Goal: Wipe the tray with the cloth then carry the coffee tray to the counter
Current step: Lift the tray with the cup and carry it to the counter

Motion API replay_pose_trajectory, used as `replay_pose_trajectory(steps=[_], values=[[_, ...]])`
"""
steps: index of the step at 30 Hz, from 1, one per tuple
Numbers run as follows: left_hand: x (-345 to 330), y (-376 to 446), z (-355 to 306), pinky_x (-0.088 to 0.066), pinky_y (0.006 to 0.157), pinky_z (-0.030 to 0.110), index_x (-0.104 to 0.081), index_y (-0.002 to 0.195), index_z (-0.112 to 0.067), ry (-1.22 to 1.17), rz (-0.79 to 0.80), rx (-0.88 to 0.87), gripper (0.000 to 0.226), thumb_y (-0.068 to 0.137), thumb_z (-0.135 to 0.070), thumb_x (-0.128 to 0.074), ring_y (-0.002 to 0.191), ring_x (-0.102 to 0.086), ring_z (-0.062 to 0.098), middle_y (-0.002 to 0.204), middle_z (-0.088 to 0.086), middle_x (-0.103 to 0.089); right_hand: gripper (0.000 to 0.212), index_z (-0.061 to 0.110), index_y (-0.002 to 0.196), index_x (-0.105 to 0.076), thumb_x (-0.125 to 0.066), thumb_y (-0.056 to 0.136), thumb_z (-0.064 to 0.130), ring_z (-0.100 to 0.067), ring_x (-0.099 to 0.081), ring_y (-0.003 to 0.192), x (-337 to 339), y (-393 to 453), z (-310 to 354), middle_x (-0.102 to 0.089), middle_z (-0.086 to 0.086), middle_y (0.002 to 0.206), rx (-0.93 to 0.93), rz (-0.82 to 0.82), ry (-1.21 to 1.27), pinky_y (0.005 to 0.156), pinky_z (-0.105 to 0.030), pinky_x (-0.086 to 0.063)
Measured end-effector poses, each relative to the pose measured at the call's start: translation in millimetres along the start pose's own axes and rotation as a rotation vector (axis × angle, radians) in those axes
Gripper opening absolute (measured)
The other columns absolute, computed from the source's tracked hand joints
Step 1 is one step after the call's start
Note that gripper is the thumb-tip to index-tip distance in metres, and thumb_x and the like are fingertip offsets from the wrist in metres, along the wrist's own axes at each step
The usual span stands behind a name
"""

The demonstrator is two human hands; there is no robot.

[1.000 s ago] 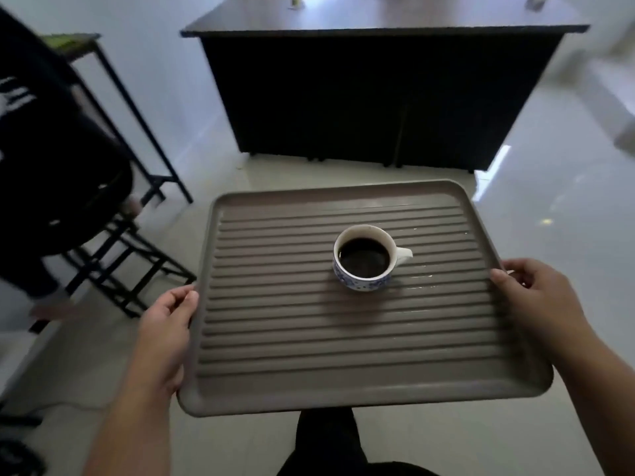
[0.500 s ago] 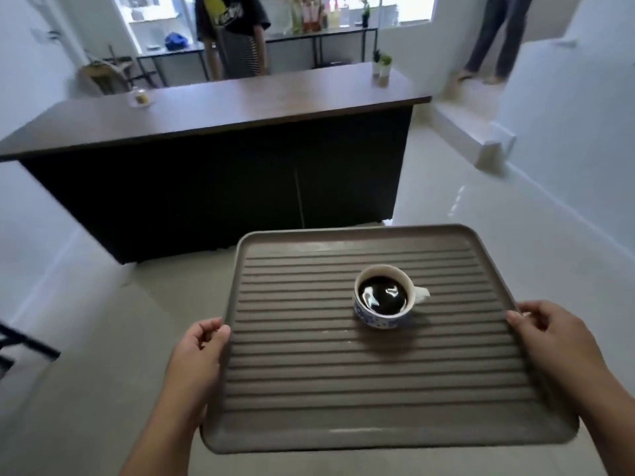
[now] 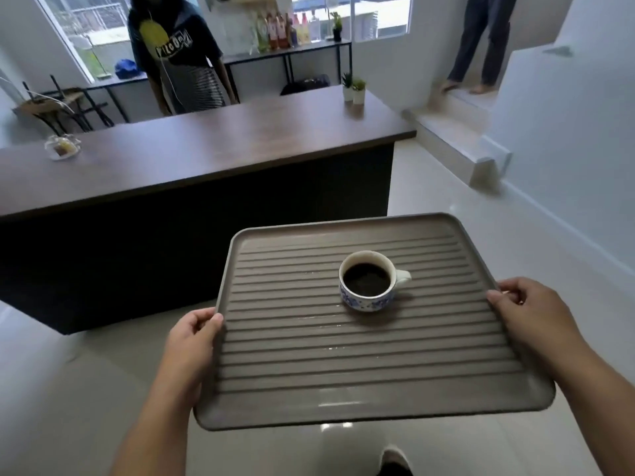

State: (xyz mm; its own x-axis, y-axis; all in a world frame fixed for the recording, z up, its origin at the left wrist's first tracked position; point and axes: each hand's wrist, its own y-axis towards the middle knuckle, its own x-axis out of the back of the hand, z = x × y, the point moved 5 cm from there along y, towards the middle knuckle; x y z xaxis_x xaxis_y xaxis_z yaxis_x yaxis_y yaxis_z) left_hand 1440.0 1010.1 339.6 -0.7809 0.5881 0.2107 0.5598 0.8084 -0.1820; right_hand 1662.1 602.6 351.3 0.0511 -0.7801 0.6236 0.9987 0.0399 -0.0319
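I hold a grey ribbed tray (image 3: 309, 379) level above the floor, in front of me. My left hand (image 3: 192, 334) grips its left edge and my right hand (image 3: 529, 314) grips its right edge. A white cup with a blue pattern (image 3: 369, 281), full of dark coffee, stands on the tray right of centre, handle pointing right. The dark wood-topped counter (image 3: 220, 146) lies ahead and to the left, a short way beyond the tray. No cloth is in view.
A small glass dish (image 3: 62, 147) sits on the counter's left part and two small potted plants (image 3: 354, 87) at its far right end. One person (image 3: 175, 53) stands behind the counter, another (image 3: 477, 42) on the white steps at the right. Pale tiled floor lies between me and the counter.
My view has lifted and swung, so the counter top and the room behind it have come into sight. The tray stays held by both hands, cup unmoved on it.
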Motion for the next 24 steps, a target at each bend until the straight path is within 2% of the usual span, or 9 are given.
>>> replay_pose_trajectory(steps=[4,8,13,18,22,24], values=[[-37.0,68.1,-35.8,-0.049,0.074,0.033,-0.06,0.108,-0.005,0.017,-0.064,-0.001,0.016,0.094,-0.01,-0.053,0.078,-0.059,0.017,0.093,0.011,-0.065,0.003,0.018,0.088,-0.063,-0.063,0.086,0.02,-0.026,-0.059,0.075,-24.7,99.9,41.2,-0.064,-0.003,0.074,0.05,0.045,-0.006,0.07,-0.031,-0.04],[-57.3,143.2,-65.2,-0.048,0.073,0.03,-0.06,0.111,-0.006,-0.001,-0.13,-0.012,0.019,0.094,-0.012,-0.053,0.079,-0.059,0.016,0.089,0.005,-0.064,0.005,0.02,0.088,-0.065,-0.063,0.085,0.023,-0.025,-0.061,0.074,-64.0,193.1,84.8,-0.066,-0.003,0.074,0.097,0.067,0.014,0.071,-0.035,-0.047],[-83.1,253.0,-94.5,-0.048,0.066,0.027,-0.059,0.109,-0.008,-0.037,-0.144,-0.032,0.016,0.095,-0.012,-0.053,0.077,-0.06,0.016,0.088,0.006,-0.065,0.008,0.021,0.09,-0.066,-0.061,0.086,0.025,-0.023,-0.062,0.075,-125.3,292.5,133.0,-0.067,0.0,0.077,0.121,0.074,0.046,0.074,-0.038,-0.052],[-106.6,370.5,-126.9,-0.05,0.07,0.031,-0.061,0.108,-0.004,-0.039,-0.107,-0.044,0.017,0.094,-0.009,-0.053,0.079,-0.061,0.021,0.093,0.013,-0.067,0.011,0.022,0.09,-0.068,-0.059,0.086,0.026,-0.021,-0.062,0.076,-178.1,378.9,175.9,-0.067,0.002,0.081,0.079,0.054,0.066,0.075,-0.045,-0.055],[-128.8,453.5,-146.4,-0.045,0.084,0.034,-0.061,0.109,-0.003,0.032,-0.113,-0.066,0.018,0.092,-0.007,-0.055,0.087,-0.059,0.025,0.101,0.019,-0.066,0.013,0.021,0.092,-0.069,-0.058,0.086,0.024,-0.022,-0.062,0.084,-209.2,439.4,204.0,-0.069,0.0,0.088,0.051,0.039,0.064,0.08,-0.038,-0.051],[-147.0,494.7,-154.0,-0.047,0.082,0.029,-0.06,0.11,-0.001,0.05,-0.105,-0.085,0.019,0.092,-0.006,-0.056,0.088,-0.058,0.025,0.103,0.021,-0.065,0.013,0.019,0.093,-0.069,-0.059,0.086,0.023,-0.023,-0.061,0.086,-221.1,471.3,212.1,-0.068,-0.001,0.089,0.019,0.022,0.068,0.08,-0.035,-0.049]])
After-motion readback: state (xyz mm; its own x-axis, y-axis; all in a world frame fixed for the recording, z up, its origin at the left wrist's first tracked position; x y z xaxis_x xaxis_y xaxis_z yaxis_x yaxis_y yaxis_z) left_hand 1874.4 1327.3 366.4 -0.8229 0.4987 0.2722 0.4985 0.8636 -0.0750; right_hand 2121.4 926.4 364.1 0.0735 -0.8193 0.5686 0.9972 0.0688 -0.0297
